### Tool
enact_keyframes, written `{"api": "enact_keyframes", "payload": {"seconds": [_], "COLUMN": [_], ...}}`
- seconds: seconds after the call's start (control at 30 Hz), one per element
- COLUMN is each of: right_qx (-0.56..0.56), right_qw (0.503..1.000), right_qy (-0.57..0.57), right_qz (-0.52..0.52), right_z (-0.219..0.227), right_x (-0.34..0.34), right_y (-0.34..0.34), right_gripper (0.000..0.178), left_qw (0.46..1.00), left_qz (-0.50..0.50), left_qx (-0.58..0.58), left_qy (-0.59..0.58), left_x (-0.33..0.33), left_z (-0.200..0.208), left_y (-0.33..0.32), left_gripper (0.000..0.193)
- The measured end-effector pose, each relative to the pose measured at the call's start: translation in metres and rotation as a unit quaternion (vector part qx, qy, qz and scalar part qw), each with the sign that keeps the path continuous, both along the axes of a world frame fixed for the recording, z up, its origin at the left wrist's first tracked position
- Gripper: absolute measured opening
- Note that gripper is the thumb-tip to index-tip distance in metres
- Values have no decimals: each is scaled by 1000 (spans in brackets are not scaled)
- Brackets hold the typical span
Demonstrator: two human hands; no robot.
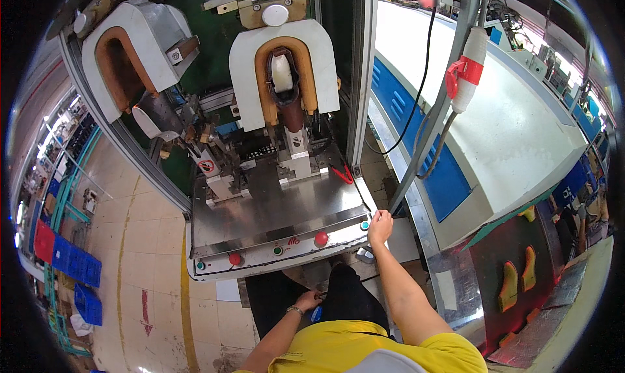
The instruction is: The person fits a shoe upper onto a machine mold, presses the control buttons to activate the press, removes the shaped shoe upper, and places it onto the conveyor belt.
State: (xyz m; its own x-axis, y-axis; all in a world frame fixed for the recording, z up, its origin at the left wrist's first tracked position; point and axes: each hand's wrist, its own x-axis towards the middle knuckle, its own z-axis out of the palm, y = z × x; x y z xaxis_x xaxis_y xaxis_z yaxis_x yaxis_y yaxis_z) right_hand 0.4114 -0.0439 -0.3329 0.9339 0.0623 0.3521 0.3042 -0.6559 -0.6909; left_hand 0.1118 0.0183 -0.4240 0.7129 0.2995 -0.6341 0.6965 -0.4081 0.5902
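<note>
My right hand (381, 228) is at the right end of the control panel (259, 260), its fingers curled at the corner beside a green button (365, 225). Low over my lap is my left hand (308, 300), its fingers drawn in; what they hold, if anything, is hidden. A small blue thing (316, 314) shows just below it. Behind the panel stands a machine with two stations. At the middle one, a dark shoe upper (284, 80) sits inside a tan U-shaped pad (265, 60) in a white housing (242, 54). The left station's pad (109, 54) has no shoe in it.
Red buttons (321, 239) and more green ones line the panel. A red-handled tool (342, 174) lies on the metal deck (260, 210). To the right stand a white and blue machine (514, 119), a hanging plug (463, 73) and yellow-orange sole-shaped pieces (508, 285). Blue crates (77, 262) are at left.
</note>
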Motion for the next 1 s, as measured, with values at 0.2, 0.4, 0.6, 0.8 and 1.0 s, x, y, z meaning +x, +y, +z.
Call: {"api": "enact_keyframes", "payload": {"seconds": [0.2, 0.4, 0.6, 0.8, 1.0], "right_qx": [-1, -3, -1, 1, 3], "right_qw": [1000, 1000, 1000, 1000, 1000], "right_qy": [-8, -16, -10, -5, -6], "right_qz": [1, 2, -1, 3, 0], "right_z": [-1, -5, 1, 2, -1], "right_x": [0, 2, -2, -2, 0], "right_y": [1, -1, 1, 1, 0], "right_gripper": [13, 13, 13, 14, 14], "left_qw": [1000, 1000, 1000, 1000, 1000], "left_qz": [-3, -3, 6, 4, -5], "left_qx": [15, 14, 9, 16, 20], "left_qy": [8, 11, -7, -25, -8], "left_x": [0, 2, -1, -2, 2], "left_z": [0, 8, -2, -2, 9], "left_y": [0, -2, -1, -1, -1], "left_gripper": [38, 36, 32, 32, 36]}}
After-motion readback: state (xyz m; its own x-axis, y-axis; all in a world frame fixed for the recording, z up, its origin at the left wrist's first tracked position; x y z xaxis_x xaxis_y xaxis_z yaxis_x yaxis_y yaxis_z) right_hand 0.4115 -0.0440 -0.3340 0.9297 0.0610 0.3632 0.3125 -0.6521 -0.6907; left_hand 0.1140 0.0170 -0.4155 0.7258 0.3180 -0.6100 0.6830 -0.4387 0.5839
